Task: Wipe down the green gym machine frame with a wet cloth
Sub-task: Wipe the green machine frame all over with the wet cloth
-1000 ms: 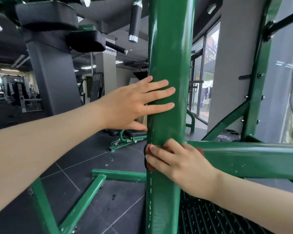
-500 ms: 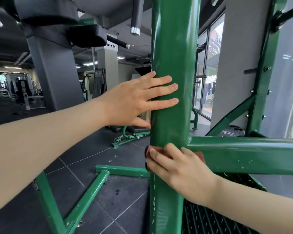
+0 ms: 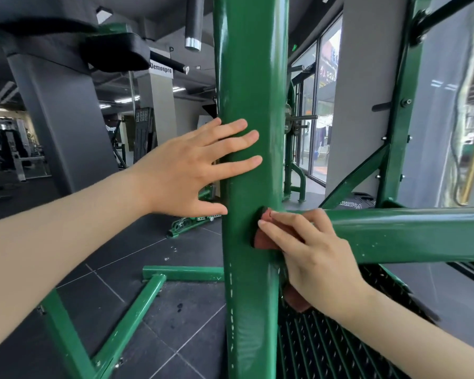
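L hand [image 3: 186,170] flat, fingers spread on post [image 3: 251,91]. R hand [image 3: 309,255] presses red cloth [image 3: 264,239] at crossbar [image 3: 408,233] joint; black pad [image 3: 115,53] upper left.

left hand [image 3: 186,170] on post [image 3: 251,77] | cloth [image 3: 266,236] below, at crossbar [image 3: 408,236] joint

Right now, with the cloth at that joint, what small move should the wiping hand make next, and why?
Probably slide the reddish-brown cloth down the thick green upright post. The right hand presses it at the crossbar joint, the left hand braces flat above, and the post below shows pale specks.
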Motion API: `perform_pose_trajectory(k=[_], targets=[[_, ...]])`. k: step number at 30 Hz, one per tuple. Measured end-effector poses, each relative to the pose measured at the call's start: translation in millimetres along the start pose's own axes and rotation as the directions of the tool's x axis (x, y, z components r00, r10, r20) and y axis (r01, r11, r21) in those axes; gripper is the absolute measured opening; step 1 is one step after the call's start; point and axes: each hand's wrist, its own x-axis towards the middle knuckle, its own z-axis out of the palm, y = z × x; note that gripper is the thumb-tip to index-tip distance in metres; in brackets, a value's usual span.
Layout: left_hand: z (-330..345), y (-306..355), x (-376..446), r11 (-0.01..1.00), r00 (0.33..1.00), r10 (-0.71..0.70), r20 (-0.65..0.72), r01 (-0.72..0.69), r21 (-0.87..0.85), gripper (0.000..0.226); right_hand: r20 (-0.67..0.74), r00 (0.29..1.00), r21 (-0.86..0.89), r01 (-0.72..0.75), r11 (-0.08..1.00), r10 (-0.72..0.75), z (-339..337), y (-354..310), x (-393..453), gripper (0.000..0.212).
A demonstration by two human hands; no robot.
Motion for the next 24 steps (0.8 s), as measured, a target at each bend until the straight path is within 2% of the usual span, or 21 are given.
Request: perform_pose_trajectory(k=[2,5,6,8,10,11,12,13,15,17,18,20,21,22,23,24], targets=[[-1.3,21.1,-0.3,0.994,0.995,-0.099,-0.003,0.099,-0.053,0.094,-0.064,0.994,0.004,-0.083,0.997,0.083,6.1,-2.8,-22.0,0.062],[7.4,70.7,5.3,0.988,0.988,-0.137,0.069,0.142,-0.067,0.105,-0.018,1.000,-0.052,0.020,0.998,-0.021,2.4,5.5,-43.1,0.061],[15.0,89.6,9.4,0.990,0.987,-0.122,0.109,0.129,-0.062,0.108,-0.034,0.999,-0.073,0.000,0.997,-0.002,-3.0,15.4,-43.3,0.058],[32.5,122.7,19.4,0.988,0.973,-0.142,0.184,0.151,-0.035,0.114,-0.168,0.959,-0.063,-0.241,0.968,0.228,-13.6,36.2,-40.7,0.049],[48.1,143.7,29.2,0.973,0.950,-0.225,0.217,0.229,0.006,0.118,-0.295,0.823,0.033,-0.498,0.866,0.485,-16.6,44.3,-42.5,0.048],[53.3,149.5,33.1,0.964,0.939,-0.266,0.220,0.266,0.033,0.119,-0.330,0.782,0.053,-0.544,0.838,0.529,-12.9,38.8,-44.5,0.048],[57.3,152.9,36.1,0.953,0.929,-0.302,0.214,0.297,0.054,0.119,-0.337,0.785,0.041,-0.539,0.841,0.520,-4.9,29.1,-47.5,0.049],[60.3,155.4,37.8,0.944,0.922,-0.329,0.202,0.323,0.065,0.119,-0.324,0.821,0.017,-0.491,0.871,0.469,5.0,18.0,-52.6,0.047],[64.8,160.2,38.7,0.930,0.915,-0.368,0.162,0.362,0.071,0.117,-0.234,0.931,-0.038,-0.296,0.954,0.279,17.0,9.3,-64.5,0.045],[68.3,167.5,39.2,0.913,0.903,-0.409,0.130,0.404,0.063,0.116,-0.190,0.970,-0.079,-0.167,0.983,0.150,11.1,28.7,-69.9,0.042],[70.4,170.9,39.5,0.904,0.897,-0.428,0.113,0.425,0.053,0.116,-0.229,0.957,-0.080,-0.204,0.976,0.181,5.8,40.4,-72.3,0.041],[74.0,176.4,40.4,0.888,0.885,-0.459,0.078,0.459,0.023,0.114,-0.349,0.854,-0.003,-0.413,0.911,0.386,-1.5,52.9,-76.3,0.044],[75.1,177.9,40.8,0.882,0.881,-0.470,0.062,0.470,0.008,0.113,-0.384,0.796,0.047,-0.489,0.871,0.468,-0.5,49.4,-77.3,0.048],[75.7,178.8,41.3,0.877,0.876,-0.480,0.044,0.480,0.000,0.112,-0.392,0.775,0.066,-0.515,0.855,0.497,5.4,39.7,-77.5,0.049],[75.8,179.7,41.9,0.872,0.872,-0.489,0.028,0.489,-0.007,0.111,-0.368,0.799,0.059,-0.490,0.870,0.475,12.6,27.8,-78.7,0.048],[75.3,180.9,42.6,0.867,0.867,-0.498,0.015,0.498,-0.013,0.110,-0.313,0.861,0.034,-0.411,0.911,0.401,18.0,18.8,-81.2,0.047]])
